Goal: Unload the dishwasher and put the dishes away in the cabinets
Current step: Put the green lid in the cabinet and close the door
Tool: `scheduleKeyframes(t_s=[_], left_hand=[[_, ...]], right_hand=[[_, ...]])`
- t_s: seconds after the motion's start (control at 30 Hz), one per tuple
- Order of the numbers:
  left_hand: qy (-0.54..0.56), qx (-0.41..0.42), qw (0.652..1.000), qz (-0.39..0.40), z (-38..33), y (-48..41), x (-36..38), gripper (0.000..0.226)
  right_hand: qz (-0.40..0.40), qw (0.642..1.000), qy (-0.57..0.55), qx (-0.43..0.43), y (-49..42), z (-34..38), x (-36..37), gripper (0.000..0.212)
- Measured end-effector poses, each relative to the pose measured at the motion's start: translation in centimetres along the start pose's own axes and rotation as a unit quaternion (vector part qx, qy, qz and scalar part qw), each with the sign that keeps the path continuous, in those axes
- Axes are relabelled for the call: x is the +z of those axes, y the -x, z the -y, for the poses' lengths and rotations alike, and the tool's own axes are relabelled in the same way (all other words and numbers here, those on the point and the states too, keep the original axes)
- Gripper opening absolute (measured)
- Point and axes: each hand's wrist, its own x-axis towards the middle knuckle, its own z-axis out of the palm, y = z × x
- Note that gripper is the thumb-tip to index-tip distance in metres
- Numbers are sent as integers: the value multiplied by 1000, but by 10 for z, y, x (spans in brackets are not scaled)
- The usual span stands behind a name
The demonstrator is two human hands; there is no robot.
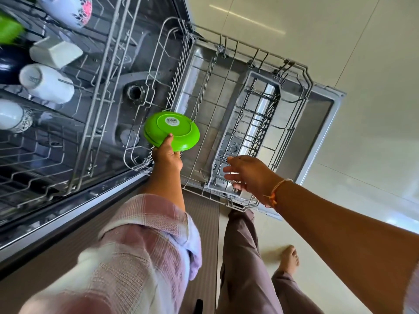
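My left hand (167, 156) grips the near rim of a green plate (174, 130), held bottom-up with a white sticker showing, above the pulled-out lower rack (229, 71) of the open dishwasher. My right hand (247, 173) hovers open over the grey cutlery basket (251, 123), fingers spread, holding nothing. The upper rack (102, 71) on the left carries white mugs (46, 83), a floral bowl (68, 10), a square white cup (55, 52), a dark blue dish (11, 61) and a green item (9, 29).
The dishwasher door (322, 123) lies open over the pale tiled floor. My legs and a bare foot (288, 259) stand right beside the lower rack's near corner. A checked cloth (147, 234) drapes over my left forearm.
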Motion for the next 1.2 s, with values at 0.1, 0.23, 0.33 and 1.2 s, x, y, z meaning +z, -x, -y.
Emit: scheduleKeyframes(t_s=[0.1, 0.23, 0.33, 1.2], left_hand=[[15, -21, 1000, 5, 3, 6, -8, 56], [45, -33, 998, 33, 9, 14, -18, 56], [50, -34, 998, 36, 10, 22, -23, 57], [-126, -4, 970, 207, 69, 372, 4, 24]], right_hand=[[2, 1000, -5, -3, 0, -2, 1, 35], [4, 1000, -2, 3, 5, -7, 1, 34], [5, 1000, -15, 10, 9, -12, 2, 32], [-106, 974, -73, -186, 80, -48, -144, 99]])
